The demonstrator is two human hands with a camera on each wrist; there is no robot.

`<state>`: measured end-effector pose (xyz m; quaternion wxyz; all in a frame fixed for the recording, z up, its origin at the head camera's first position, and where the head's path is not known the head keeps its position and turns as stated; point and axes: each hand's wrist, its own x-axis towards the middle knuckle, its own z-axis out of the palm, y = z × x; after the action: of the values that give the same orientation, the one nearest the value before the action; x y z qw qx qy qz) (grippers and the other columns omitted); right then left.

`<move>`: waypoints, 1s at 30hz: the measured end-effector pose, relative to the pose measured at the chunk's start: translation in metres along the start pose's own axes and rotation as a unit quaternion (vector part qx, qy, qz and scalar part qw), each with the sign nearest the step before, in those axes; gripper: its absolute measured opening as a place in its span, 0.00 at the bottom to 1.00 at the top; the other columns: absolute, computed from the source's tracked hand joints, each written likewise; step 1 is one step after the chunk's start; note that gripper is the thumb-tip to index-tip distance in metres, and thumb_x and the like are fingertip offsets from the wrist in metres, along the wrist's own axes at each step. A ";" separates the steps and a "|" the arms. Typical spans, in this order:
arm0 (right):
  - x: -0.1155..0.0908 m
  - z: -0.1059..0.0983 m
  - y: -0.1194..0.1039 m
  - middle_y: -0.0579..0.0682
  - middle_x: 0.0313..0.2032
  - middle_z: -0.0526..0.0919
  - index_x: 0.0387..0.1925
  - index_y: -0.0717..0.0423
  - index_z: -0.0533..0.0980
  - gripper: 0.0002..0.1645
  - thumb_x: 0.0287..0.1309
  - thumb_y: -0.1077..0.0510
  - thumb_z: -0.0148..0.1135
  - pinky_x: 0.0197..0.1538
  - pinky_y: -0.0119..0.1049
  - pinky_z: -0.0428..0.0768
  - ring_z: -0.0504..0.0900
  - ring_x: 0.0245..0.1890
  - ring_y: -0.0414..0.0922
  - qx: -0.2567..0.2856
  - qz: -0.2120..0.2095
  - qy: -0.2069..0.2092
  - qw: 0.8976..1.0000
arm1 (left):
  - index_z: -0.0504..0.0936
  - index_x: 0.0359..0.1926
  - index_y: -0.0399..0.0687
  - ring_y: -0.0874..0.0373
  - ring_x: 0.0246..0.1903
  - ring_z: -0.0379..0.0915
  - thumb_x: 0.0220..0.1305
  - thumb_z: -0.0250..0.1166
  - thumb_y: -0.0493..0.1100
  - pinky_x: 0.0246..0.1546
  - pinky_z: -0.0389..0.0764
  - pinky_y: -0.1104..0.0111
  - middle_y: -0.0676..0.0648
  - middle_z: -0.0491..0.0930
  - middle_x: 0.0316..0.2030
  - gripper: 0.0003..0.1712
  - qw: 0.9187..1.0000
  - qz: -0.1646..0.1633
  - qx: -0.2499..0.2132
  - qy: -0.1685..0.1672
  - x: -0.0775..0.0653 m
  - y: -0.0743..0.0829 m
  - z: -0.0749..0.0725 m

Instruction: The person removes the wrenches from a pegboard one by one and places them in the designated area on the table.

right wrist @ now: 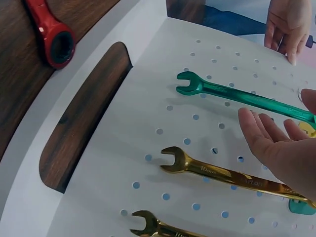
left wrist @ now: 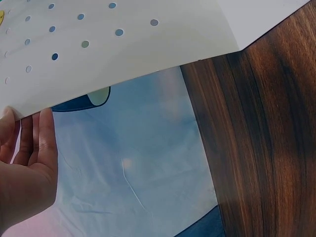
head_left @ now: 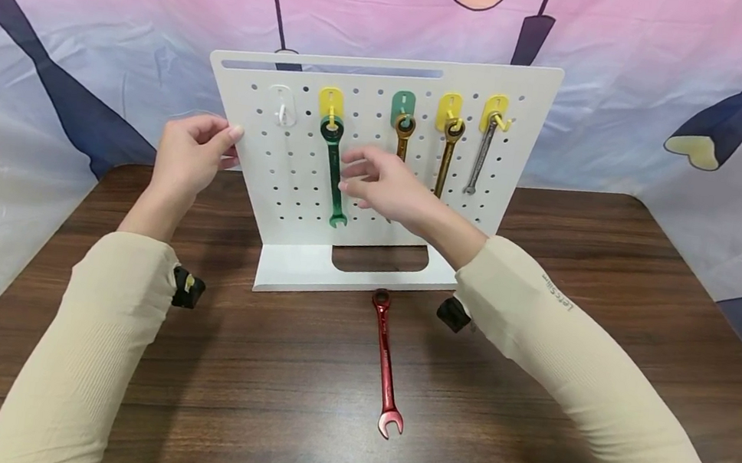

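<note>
A white pegboard [head_left: 294, 176] stands upright on the table, and my left hand [head_left: 191, 155] pinches its left edge, thumb in front and fingers behind. My right hand [head_left: 393, 188] is held in front of the board, fingers loosely extended and nothing in them. Just left of those fingertips hangs a green combination wrench [head_left: 332, 173] on a yellow hook [head_left: 331, 101]. Two gold wrenches [head_left: 448, 160] [right wrist: 222, 175] hang farther right, one partly behind my right hand. A smaller silver wrench [head_left: 482, 156] hangs at the far right. The red wrench [head_left: 385, 361] lies on the table before the base.
A white hook [head_left: 282, 106] at the board's upper left carries nothing. The board's base [head_left: 293, 267] has a cut-out and sits on the dark wooden table [head_left: 256, 372]. Behind the table hangs a printed cloth [head_left: 610, 99].
</note>
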<state>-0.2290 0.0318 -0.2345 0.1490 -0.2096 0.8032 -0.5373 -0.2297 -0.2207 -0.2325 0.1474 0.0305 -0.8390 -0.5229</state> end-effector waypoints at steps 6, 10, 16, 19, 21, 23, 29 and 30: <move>0.003 0.002 -0.003 0.52 0.55 0.71 0.62 0.54 0.61 0.26 0.63 0.60 0.53 0.49 0.31 0.78 0.74 0.50 0.42 -0.005 -0.012 0.011 1.000 | 0.77 0.44 0.32 0.65 0.31 0.74 0.62 0.59 0.46 0.36 0.81 0.78 0.53 0.75 0.31 0.19 1.000 -0.001 -0.003 0.000 0.000 0.000 0.000; 0.005 0.004 -0.003 0.53 0.54 0.72 0.61 0.55 0.61 0.25 0.63 0.61 0.53 0.50 0.33 0.78 0.74 0.50 0.42 0.004 -0.017 0.021 1.000 | 0.77 0.44 0.32 0.65 0.31 0.74 0.62 0.59 0.46 0.36 0.81 0.78 0.53 0.75 0.31 0.19 1.000 -0.001 -0.004 -0.001 0.001 0.000 0.000; 0.005 0.006 -0.004 0.53 0.50 0.73 0.59 0.56 0.63 0.23 0.63 0.61 0.54 0.48 0.37 0.79 0.75 0.47 0.45 0.008 -0.015 0.028 0.999 | 0.77 0.44 0.32 0.66 0.30 0.74 0.62 0.59 0.45 0.34 0.81 0.79 0.54 0.75 0.30 0.18 1.000 0.001 -0.011 0.001 0.001 -0.001 0.000; 0.005 0.007 -0.006 0.54 0.46 0.75 0.56 0.57 0.65 0.20 0.63 0.61 0.54 0.46 0.39 0.79 0.76 0.44 0.51 0.012 -0.014 0.034 0.999 | 0.77 0.43 0.31 0.67 0.30 0.74 0.62 0.59 0.44 0.33 0.81 0.79 0.55 0.75 0.29 0.18 1.000 0.010 -0.007 0.004 0.001 -0.002 0.000; 0.005 0.008 -0.006 0.55 0.43 0.76 0.53 0.58 0.66 0.17 0.63 0.62 0.53 0.45 0.41 0.80 0.76 0.42 0.55 0.014 -0.014 0.038 0.999 | 0.77 0.43 0.31 0.68 0.29 0.74 0.62 0.59 0.44 0.32 0.81 0.80 0.55 0.76 0.29 0.18 1.000 0.014 -0.003 0.005 0.002 -0.002 0.001; 0.004 0.008 -0.007 0.55 0.40 0.77 0.51 0.59 0.66 0.15 0.63 0.62 0.53 0.43 0.40 0.80 0.77 0.41 0.57 0.018 -0.016 0.042 0.999 | 0.77 0.43 0.31 0.68 0.29 0.74 0.63 0.59 0.44 0.32 0.81 0.80 0.55 0.76 0.29 0.18 1.000 0.018 0.002 0.006 0.002 -0.003 0.001; 0.002 0.008 -0.006 0.56 0.33 0.77 0.48 0.59 0.68 0.12 0.64 0.63 0.52 0.41 0.41 0.82 0.78 0.36 0.56 0.009 -0.031 0.053 0.998 | 0.77 0.43 0.30 0.68 0.29 0.74 0.62 0.59 0.44 0.32 0.81 0.80 0.55 0.75 0.30 0.18 1.000 0.020 0.002 0.007 0.002 -0.004 0.001; 0.002 0.008 -0.007 0.56 0.33 0.76 0.48 0.60 0.68 0.11 0.64 0.63 0.52 0.41 0.42 0.82 0.78 0.35 0.56 0.009 -0.033 0.054 0.998 | 0.77 0.43 0.30 0.68 0.29 0.74 0.62 0.59 0.44 0.32 0.81 0.80 0.55 0.75 0.30 0.18 1.000 0.020 0.002 0.006 0.003 -0.004 0.001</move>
<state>-0.2257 0.0225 -0.2312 0.0896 -0.2056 0.7979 -0.5596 -0.2329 -0.2220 -0.2360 0.1632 0.0170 -0.8394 -0.5181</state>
